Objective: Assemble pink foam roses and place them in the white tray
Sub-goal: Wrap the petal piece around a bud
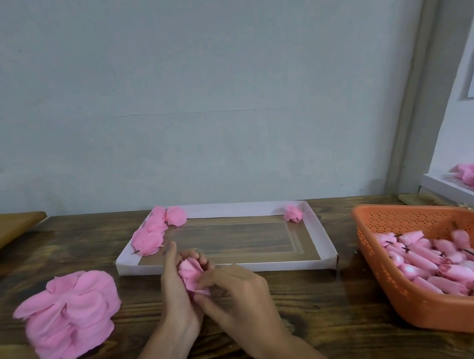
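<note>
A pink foam rose (192, 273) is held between both hands just in front of the white tray (319, 230). My left hand (177, 289) grips it from the left with fingers curled round the petals. My right hand (235, 292) pinches its lower petals from the right. Several finished roses (151, 232) lie in the tray's far left corner and one rose (293, 213) lies in its far right corner. A stack of loose pink petals (69, 314) sits on the table to the left.
An orange perforated basket (387, 254) at the right holds several pink foam buds (447, 266). Another white tray (445, 191) with pink pieces stands at the far right. A brown board (0, 231) lies at the far left. The table is dark wood against a grey wall.
</note>
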`<state>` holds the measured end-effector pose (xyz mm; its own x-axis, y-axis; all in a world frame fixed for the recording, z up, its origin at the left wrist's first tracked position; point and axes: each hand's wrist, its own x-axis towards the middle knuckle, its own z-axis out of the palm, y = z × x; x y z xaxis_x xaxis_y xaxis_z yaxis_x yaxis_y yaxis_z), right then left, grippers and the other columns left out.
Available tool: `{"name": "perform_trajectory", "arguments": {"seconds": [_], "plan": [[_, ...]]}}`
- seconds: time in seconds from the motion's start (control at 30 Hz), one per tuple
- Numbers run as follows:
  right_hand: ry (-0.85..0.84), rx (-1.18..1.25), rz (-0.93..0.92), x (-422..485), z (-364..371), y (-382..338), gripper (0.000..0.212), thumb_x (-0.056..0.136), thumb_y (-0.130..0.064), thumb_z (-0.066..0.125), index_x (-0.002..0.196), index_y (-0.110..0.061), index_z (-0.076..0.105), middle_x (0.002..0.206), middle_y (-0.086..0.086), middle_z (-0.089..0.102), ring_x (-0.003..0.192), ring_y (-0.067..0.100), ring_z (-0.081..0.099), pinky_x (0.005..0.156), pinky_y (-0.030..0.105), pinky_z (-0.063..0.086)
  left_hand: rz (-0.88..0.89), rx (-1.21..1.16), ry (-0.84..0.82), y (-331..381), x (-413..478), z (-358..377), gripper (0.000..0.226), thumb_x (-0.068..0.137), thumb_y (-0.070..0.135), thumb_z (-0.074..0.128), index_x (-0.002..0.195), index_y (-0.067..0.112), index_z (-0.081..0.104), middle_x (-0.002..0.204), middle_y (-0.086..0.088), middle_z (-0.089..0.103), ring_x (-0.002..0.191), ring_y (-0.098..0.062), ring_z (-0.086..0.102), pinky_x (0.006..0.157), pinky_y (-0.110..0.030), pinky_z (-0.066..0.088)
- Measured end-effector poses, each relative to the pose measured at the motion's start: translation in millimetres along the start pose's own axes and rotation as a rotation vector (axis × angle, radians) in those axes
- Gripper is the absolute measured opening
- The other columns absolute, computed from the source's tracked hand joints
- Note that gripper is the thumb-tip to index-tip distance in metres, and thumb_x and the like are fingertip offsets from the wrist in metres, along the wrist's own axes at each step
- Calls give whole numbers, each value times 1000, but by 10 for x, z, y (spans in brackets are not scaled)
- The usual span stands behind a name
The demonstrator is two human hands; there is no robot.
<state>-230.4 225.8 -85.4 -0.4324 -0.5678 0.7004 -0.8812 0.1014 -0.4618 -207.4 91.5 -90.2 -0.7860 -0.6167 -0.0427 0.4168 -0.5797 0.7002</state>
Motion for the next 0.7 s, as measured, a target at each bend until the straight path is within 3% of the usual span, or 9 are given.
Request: {"name": "perform_trajectory", "arguments": {"seconds": [0.17,0.27,0.47,0.6,0.7], "plan": [[77,91,128,4,47,32,16,93,-40,71,105,-31,77,109,-18,71,97,2,68,81,30,59,1,-74,-60,27,-24,21,53,96,51,62,61,11,61,69,-9,62,70,-29,71,67,-38,62],[154,134,231,7,74,56,15,91,-46,74,95,-31,73,96,-16,66,85,8,67,71,33,58,-27,-57,-61,31,-53,52,52,96,51,63,64,10,64,74,-12,66,81,-34,75,69,-40,63],[134,235,328,-19,121,120,17,83,-33,79,94,-28,68,82,-12,70,76,14,69,69,42,59,-81,-7,-89,56,-121,83,39,87,53,72,82,15,78,94,-14,76,92,-33,77,73,-44,63],[104,182,286,-2,91,141,29,84,-31,77,109,-36,64,83,-13,68,75,12,68,67,38,58,-71,38,-126,64,-169,122,31,80,49,75,81,18,80,96,-13,77,82,-26,76,67,-38,63],[26,69,204,38,24,166,35,89,-36,71,120,-44,56,82,-16,62,74,8,63,63,23,52,-81,36,-142,62,-195,151,36,83,50,71,88,15,78,98,-17,74,80,-27,74,65,-37,63]]}}
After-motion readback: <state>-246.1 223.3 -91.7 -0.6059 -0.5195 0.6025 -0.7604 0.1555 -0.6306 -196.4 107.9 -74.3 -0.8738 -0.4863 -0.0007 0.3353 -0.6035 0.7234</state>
